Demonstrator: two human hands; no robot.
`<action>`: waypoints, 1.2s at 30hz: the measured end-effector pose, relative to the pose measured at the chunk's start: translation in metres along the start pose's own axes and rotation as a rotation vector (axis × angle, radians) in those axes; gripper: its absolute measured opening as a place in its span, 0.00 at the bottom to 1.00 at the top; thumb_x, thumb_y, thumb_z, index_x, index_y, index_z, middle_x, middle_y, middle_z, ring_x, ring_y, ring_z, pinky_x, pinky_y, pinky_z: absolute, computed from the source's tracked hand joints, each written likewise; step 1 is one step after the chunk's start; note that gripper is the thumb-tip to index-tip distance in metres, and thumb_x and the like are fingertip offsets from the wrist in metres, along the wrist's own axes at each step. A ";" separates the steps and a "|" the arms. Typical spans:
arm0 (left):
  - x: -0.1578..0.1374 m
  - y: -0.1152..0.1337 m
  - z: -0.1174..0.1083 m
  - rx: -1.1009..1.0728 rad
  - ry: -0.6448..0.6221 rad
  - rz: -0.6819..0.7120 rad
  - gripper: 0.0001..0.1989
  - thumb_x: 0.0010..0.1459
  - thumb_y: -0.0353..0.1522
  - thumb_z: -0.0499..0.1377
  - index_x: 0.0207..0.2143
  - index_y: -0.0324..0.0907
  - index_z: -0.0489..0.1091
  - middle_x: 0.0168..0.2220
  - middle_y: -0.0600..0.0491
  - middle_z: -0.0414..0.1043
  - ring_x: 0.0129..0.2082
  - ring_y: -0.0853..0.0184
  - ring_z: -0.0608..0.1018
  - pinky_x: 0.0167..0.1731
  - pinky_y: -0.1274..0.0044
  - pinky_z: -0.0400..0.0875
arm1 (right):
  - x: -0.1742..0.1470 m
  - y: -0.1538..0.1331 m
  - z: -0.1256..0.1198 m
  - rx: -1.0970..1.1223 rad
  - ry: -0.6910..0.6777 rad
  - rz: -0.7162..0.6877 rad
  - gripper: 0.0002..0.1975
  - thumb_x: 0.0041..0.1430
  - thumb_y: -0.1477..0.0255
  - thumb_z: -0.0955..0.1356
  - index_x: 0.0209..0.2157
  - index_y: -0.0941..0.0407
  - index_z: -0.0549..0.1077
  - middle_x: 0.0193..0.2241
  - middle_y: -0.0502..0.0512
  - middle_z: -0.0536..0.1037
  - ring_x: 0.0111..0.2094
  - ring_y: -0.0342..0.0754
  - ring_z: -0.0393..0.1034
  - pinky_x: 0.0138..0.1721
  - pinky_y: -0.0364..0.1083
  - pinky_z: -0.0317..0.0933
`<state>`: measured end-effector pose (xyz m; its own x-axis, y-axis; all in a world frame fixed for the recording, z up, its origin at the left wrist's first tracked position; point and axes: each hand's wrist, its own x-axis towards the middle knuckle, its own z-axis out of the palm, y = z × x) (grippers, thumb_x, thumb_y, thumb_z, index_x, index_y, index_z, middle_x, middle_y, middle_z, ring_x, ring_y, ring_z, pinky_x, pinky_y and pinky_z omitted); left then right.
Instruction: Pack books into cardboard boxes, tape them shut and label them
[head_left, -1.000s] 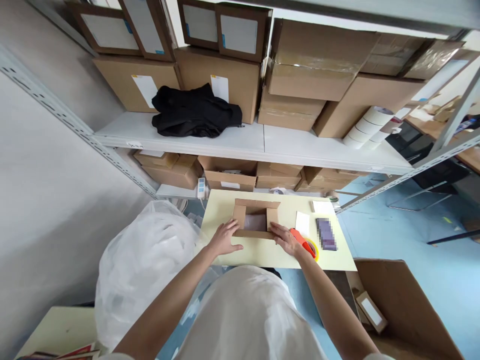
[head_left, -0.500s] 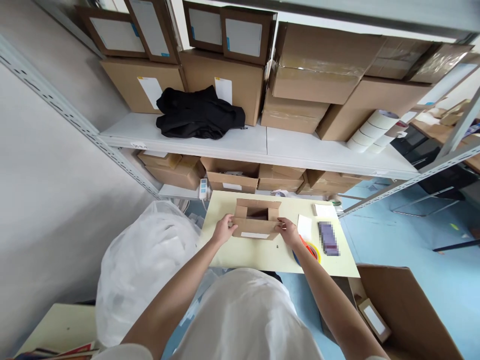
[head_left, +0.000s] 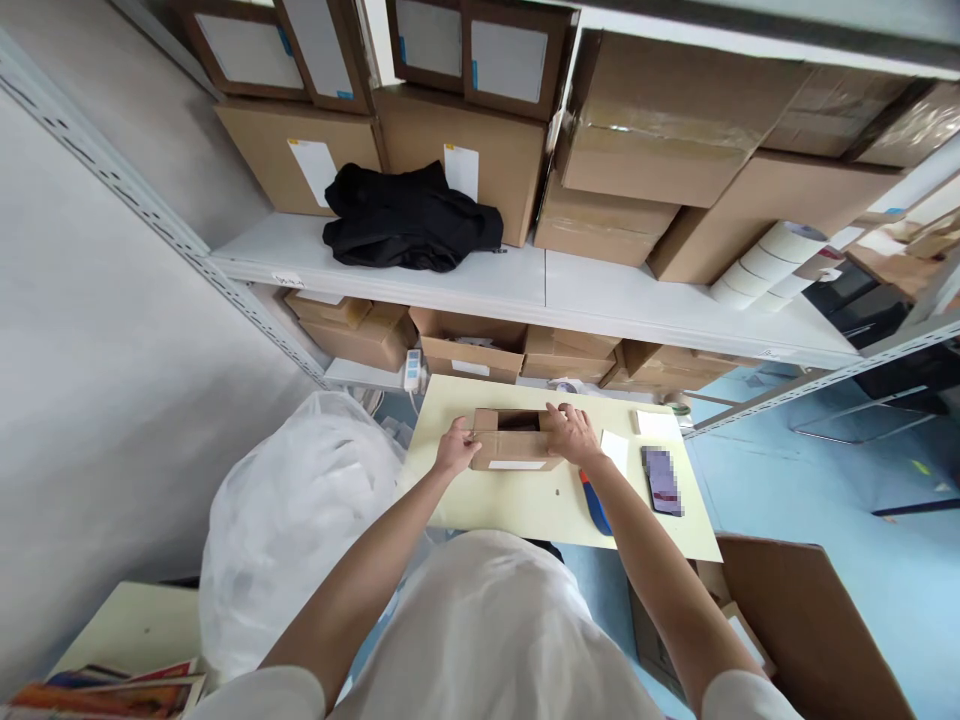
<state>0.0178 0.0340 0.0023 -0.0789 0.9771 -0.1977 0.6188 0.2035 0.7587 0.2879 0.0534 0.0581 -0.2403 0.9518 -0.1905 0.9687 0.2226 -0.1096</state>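
Observation:
A small cardboard box [head_left: 513, 447] with a white label on its near side sits on the pale yellow table [head_left: 495, 508]. Its top is partly uncovered, and the inside looks dark; what lies in it I cannot make out. My left hand [head_left: 456, 448] pinches the box's left end near the front corner. Over the right end, my right hand [head_left: 571, 436] grips the box with its fingers reaching across the top edge. Beneath my right forearm a blue and red tape dispenser [head_left: 595, 503] shows only in part.
Right of the box lie a white paper [head_left: 614, 450] and a phone [head_left: 662, 482]. A big white plastic bag [head_left: 300, 530] bulges at the table's left. An opened carton [head_left: 810, 610] stands on the floor at right. Shelves [head_left: 420, 290] with boxes rise behind.
The box's near and far flaps, upright before, have been folded down. My right hand has shifted from the front right corner up over the box's right end; my left hand keeps its place.

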 end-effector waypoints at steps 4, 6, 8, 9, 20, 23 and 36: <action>-0.002 -0.003 0.002 0.038 -0.031 0.043 0.30 0.53 0.27 0.60 0.59 0.39 0.59 0.47 0.45 0.77 0.38 0.66 0.81 0.45 0.74 0.74 | -0.022 0.000 0.020 -0.066 0.001 0.001 0.29 0.58 0.68 0.65 0.62 0.49 0.60 0.64 0.60 0.56 0.61 0.62 0.53 0.62 0.65 0.41; -0.006 -0.002 0.004 0.072 -0.032 0.080 0.29 0.55 0.26 0.58 0.60 0.37 0.58 0.50 0.42 0.74 0.46 0.62 0.79 0.49 0.71 0.71 | -0.033 -0.002 0.031 -0.045 -0.020 0.039 0.27 0.63 0.68 0.59 0.64 0.48 0.55 0.67 0.58 0.49 0.63 0.62 0.48 0.60 0.65 0.45; -0.011 0.003 0.005 0.108 -0.011 0.123 0.29 0.56 0.25 0.56 0.61 0.35 0.57 0.58 0.38 0.65 0.58 0.58 0.70 0.57 0.66 0.64 | -0.039 -0.005 0.038 -0.007 -0.051 0.082 0.27 0.66 0.69 0.55 0.66 0.48 0.50 0.68 0.56 0.46 0.65 0.60 0.45 0.59 0.65 0.49; -0.013 0.008 0.007 0.148 0.003 0.169 0.29 0.57 0.25 0.55 0.62 0.35 0.56 0.62 0.38 0.59 0.63 0.56 0.63 0.60 0.64 0.60 | -0.040 -0.006 0.039 0.009 -0.063 0.097 0.27 0.66 0.69 0.54 0.66 0.48 0.49 0.68 0.56 0.45 0.66 0.60 0.43 0.59 0.64 0.50; -0.002 0.032 0.031 0.616 -0.234 0.575 0.30 0.61 0.35 0.53 0.65 0.41 0.52 0.67 0.43 0.49 0.67 0.54 0.51 0.64 0.57 0.43 | -0.070 0.020 0.055 0.302 0.048 0.187 0.31 0.63 0.66 0.59 0.66 0.53 0.48 0.66 0.63 0.52 0.58 0.58 0.62 0.50 0.53 0.63; 0.001 0.028 0.034 0.589 -0.224 0.579 0.30 0.61 0.36 0.53 0.65 0.42 0.52 0.67 0.43 0.50 0.67 0.54 0.51 0.64 0.57 0.42 | -0.107 0.051 0.080 0.285 0.074 0.428 0.28 0.58 0.64 0.64 0.60 0.56 0.61 0.55 0.67 0.69 0.53 0.60 0.66 0.50 0.55 0.62; -0.022 0.037 0.044 0.632 -0.247 0.511 0.28 0.62 0.32 0.50 0.65 0.41 0.53 0.67 0.46 0.51 0.67 0.57 0.52 0.65 0.60 0.43 | -0.136 0.100 0.061 0.583 -0.026 0.522 0.20 0.61 0.63 0.58 0.47 0.60 0.68 0.36 0.64 0.77 0.38 0.56 0.73 0.37 0.50 0.63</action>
<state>0.0764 0.0174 0.0071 0.4560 0.8831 -0.1106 0.8585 -0.4037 0.3164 0.4133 -0.0666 0.0136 0.2295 0.8960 -0.3801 0.7696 -0.4062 -0.4926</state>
